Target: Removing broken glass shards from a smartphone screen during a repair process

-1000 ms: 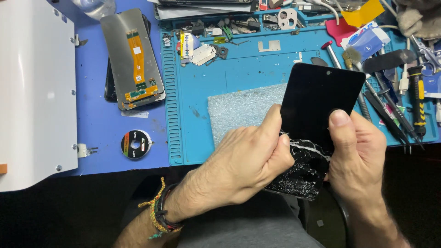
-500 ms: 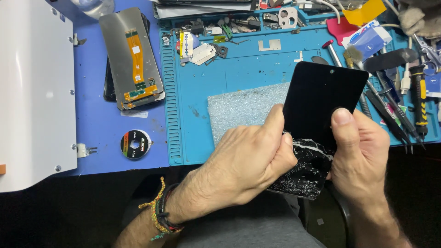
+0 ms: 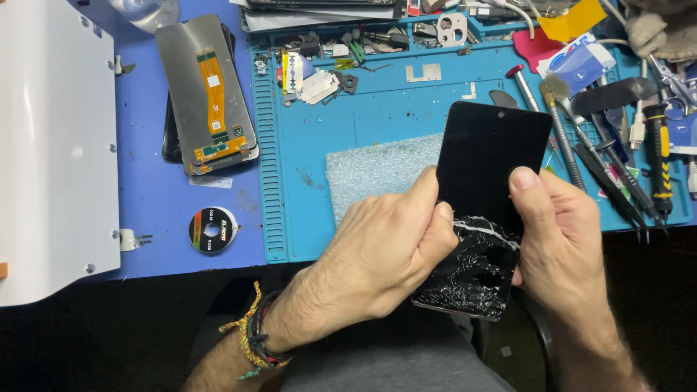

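Both hands hold a black phone (image 3: 488, 167) with a cracked screen over the front edge of a blue work mat (image 3: 385, 109). Its lower part (image 3: 470, 274) is shattered with white cracks. My left hand (image 3: 385, 250) grips the phone's left side, thumb pressed near the crack line. My right hand (image 3: 555, 232) holds the right side, thumb lying on the glass. A braided bracelet sits on my left wrist. Under the phone lies a pale foam pad (image 3: 381, 170).
A spare display panel with an orange flex cable (image 3: 207, 94) lies at the upper left, a tape roll (image 3: 212, 230) below it. Screwdrivers, tweezers and a brush (image 3: 617, 152) lie at the right. Small parts (image 3: 319, 72) clutter the mat's top. A white machine (image 3: 51, 145) stands far left.
The phone and both hands have shifted very slightly; the grip looks the same.
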